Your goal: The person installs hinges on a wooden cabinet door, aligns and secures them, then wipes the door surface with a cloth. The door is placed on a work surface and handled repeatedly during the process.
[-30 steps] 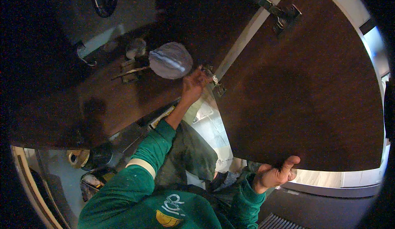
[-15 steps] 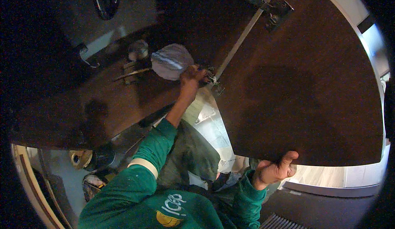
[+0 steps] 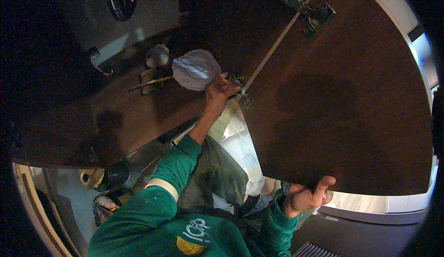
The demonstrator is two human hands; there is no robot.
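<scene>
A dark brown cabinet door point(image 3: 342, 104) stands swung out on the right, joined to the cabinet by an upper hinge point(image 3: 317, 19) and a lower hinge point(image 3: 246, 97). My left hand point(image 3: 219, 92) reaches into the cabinet opening, its fingers bent in against the hardware of the lower hinge. What lies between those fingers is hidden. Just beyond them is a pale, round, flat piece point(image 3: 196, 70). Down at the door's bottom edge, my right hand point(image 3: 307, 197) grips the panel, thumb up on the near face and fingers partly hidden behind it.
Inside the dim cabinet are a rounded metallic item point(image 3: 157, 55), a thin stick point(image 3: 150, 83) over a small dark block, and a curved dark pipe point(image 3: 120, 0). Below left, a cylindrical container point(image 3: 113, 176) stands near a bag point(image 3: 106, 206). A grooved dark surface point(image 3: 314, 250) lies lower right.
The door's lower edge sits slightly lower in view. My left hand has shifted a little right and down, close against the lower hinge. My right hand keeps its grip on the door.
</scene>
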